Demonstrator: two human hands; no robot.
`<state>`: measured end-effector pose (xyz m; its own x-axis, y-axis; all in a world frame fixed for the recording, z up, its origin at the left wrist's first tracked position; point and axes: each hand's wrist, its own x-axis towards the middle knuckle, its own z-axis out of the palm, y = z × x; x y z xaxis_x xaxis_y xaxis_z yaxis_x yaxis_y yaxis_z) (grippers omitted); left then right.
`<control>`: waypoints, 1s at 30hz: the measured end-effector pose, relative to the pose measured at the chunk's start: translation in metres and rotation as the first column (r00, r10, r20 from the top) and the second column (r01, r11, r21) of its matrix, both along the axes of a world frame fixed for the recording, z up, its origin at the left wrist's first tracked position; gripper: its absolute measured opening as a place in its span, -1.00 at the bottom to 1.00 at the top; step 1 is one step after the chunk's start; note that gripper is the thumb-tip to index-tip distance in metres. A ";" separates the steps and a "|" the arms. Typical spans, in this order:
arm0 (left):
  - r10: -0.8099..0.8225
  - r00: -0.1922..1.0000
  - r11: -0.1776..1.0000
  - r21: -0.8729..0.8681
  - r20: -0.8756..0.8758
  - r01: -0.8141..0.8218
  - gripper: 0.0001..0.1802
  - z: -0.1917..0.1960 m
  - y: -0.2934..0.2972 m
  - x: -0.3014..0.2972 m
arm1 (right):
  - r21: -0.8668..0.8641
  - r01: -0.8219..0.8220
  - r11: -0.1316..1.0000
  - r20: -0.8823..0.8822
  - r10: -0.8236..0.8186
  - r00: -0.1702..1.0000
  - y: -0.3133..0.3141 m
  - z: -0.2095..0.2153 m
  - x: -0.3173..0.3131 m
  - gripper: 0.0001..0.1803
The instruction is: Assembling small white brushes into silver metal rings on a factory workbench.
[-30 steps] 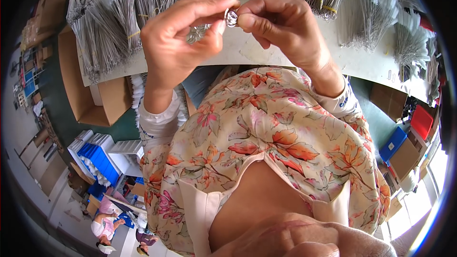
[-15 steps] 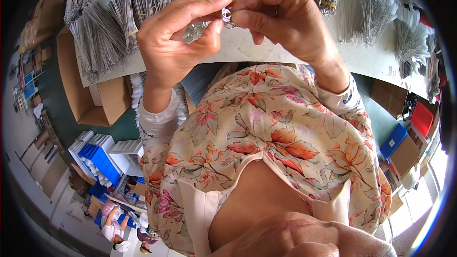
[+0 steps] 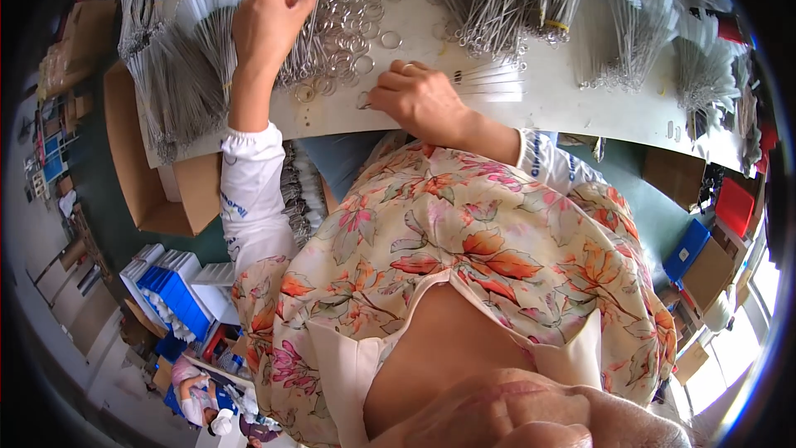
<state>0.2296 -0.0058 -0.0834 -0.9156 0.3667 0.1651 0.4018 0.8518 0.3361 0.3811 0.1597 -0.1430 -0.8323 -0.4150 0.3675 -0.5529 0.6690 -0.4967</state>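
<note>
My left hand (image 3: 272, 23) is raised over bundles of thin metal wires (image 3: 300, 54) with white ends; its thumb and fingers are pinched, and what they hold, if anything, is hidden. My right hand (image 3: 421, 101) rests low near the table's front edge, fingers curled, with a metal ring (image 3: 363, 99) at its fingertips. Many loose split rings (image 3: 344, 58) lie spread on the table between the hands, beyond the right one. Just right of the right hand, a few wires with white ends (image 3: 493, 80) lie fanned out.
The white table (image 3: 572, 104) curves across the top. More wire bundles with looped ends (image 3: 489, 8) stand at its far middle and right (image 3: 630, 33). An open cardboard box (image 3: 157, 182) is below the left edge. Blue and white crates (image 3: 174, 303) and people (image 3: 197, 394) are farther off.
My hands have parted from the rings they held together. The left has moved up and left to the wire bundles; the right has come down to the table near its front edge.
</note>
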 end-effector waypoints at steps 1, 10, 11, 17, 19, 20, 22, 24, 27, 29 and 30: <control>-0.024 1.000 0.997 -0.069 -0.018 0.023 -0.72 -0.008 0.002 -0.004 | 0.069 -0.064 0.996 -0.100 0.071 0.992 0.001 0.001 -0.004 -0.89; -0.034 0.997 0.993 -0.111 -0.068 0.027 -0.73 -0.017 -0.006 -0.008 | 0.027 0.524 0.851 -0.107 -0.519 0.848 0.108 0.055 -0.089 -0.83; -0.018 0.997 0.987 -0.160 -0.077 0.005 -0.76 -0.015 -0.001 -0.004 | 0.076 0.527 0.846 -0.114 -0.518 0.848 0.108 0.064 -0.095 -0.76; 0.048 0.992 0.995 0.090 -0.114 -0.038 -0.84 -0.029 -0.003 -0.009 | 0.263 0.574 0.775 0.190 -0.625 0.757 0.128 0.055 -0.120 -0.73; 0.109 0.994 0.988 0.115 -0.012 -0.107 -0.83 -0.029 -0.006 -0.010 | 0.160 0.553 0.818 0.202 -0.575 0.793 0.132 0.050 -0.121 -0.73; 0.150 0.988 0.980 0.127 0.029 -0.152 -0.83 -0.029 -0.009 -0.011 | 0.017 0.580 0.815 0.235 -0.567 0.789 0.133 0.052 -0.120 -0.72; 0.109 0.993 0.987 0.112 0.039 -0.113 -0.83 -0.026 -0.012 -0.010 | -0.119 0.616 0.779 0.271 -0.571 0.775 0.136 0.053 -0.121 -0.72; 0.047 0.997 0.993 0.104 0.055 -0.053 -0.82 -0.025 -0.011 -0.009 | -0.351 0.627 0.695 0.113 -0.633 0.766 0.144 0.063 -0.122 -0.73; -0.004 0.996 0.998 -0.064 -0.091 -0.002 -0.83 -0.027 -0.005 -0.005 | -0.675 0.447 0.587 0.081 -0.543 0.836 0.148 0.103 -0.102 -0.77; 0.003 0.998 0.998 -0.061 -0.070 -0.007 -0.84 -0.026 -0.007 -0.007 | -0.691 0.337 0.639 -0.040 -0.500 0.865 0.168 0.113 -0.095 -0.76; 0.034 0.998 0.997 -0.067 -0.051 -0.037 -0.84 -0.026 -0.007 -0.006 | -0.757 0.362 0.544 0.026 -0.529 0.848 0.165 0.120 -0.087 -0.76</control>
<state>0.2237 -0.0128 -0.1092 -0.9196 0.3459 0.1865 0.3855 0.8860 0.2577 0.2945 0.3244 -0.0230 -0.7141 0.4541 0.5328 -0.4187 0.3329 -0.8449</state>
